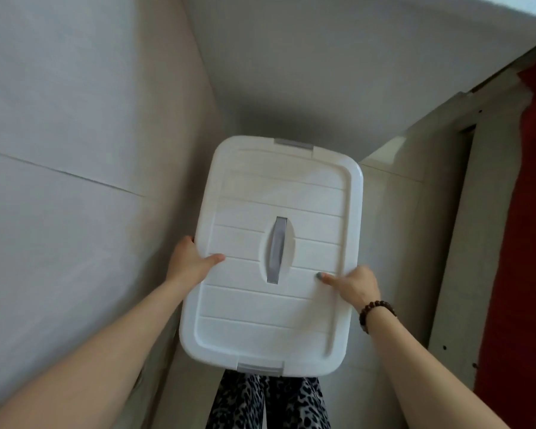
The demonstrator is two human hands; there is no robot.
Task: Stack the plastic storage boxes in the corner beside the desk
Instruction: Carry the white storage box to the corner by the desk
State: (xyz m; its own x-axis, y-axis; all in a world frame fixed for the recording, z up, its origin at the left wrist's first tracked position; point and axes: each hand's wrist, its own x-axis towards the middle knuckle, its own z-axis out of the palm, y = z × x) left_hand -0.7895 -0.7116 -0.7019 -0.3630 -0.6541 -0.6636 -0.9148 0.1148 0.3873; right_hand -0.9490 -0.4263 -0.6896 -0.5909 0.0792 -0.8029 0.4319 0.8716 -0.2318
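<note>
Trousers: soft leopard-print fabric trousers (pixel 270 404) in grey and black are seen just below the near end of the box.
Box: a white rectangular plastic storage box (pixel 260 305) with rounded corners is held in the corner of the room, between the two hands; what lies beneath it is hidden.
Near latch: a small grey plastic clip (pixel 260 368) is set on the box's near rim.
Left hand: the left hand (pixel 189 261) is clamped on the box's left edge, with the thumb (pixel 215 259) laid flat on the lid and the other fingers hidden under the rim.
Right hand: the right hand (pixel 358 284) is clamped on the box's right edge in the same way, its thumb (pixel 325 277) pressed on the lid.
Bracelet: a string of dark brown round beads (pixel 376 311) is worn on the right wrist.
Lid: a glossy surface ribbed with raised crosswise bands is shown.
Handle: a grey plastic strap handle (pixel 277 250) is sunk in an oval recess at the lid's middle.
Far latch: a second grey clip (pixel 293 144) is fitted on the box's far rim.
Walls: matt pale grey walls (pixel 75 150) meet just beyond the box.
Panel: a smooth cream board (pixel 415 243) stands right of the box.
Cloth: dark red fabric (pixel 517 243) hangs further right.
</note>
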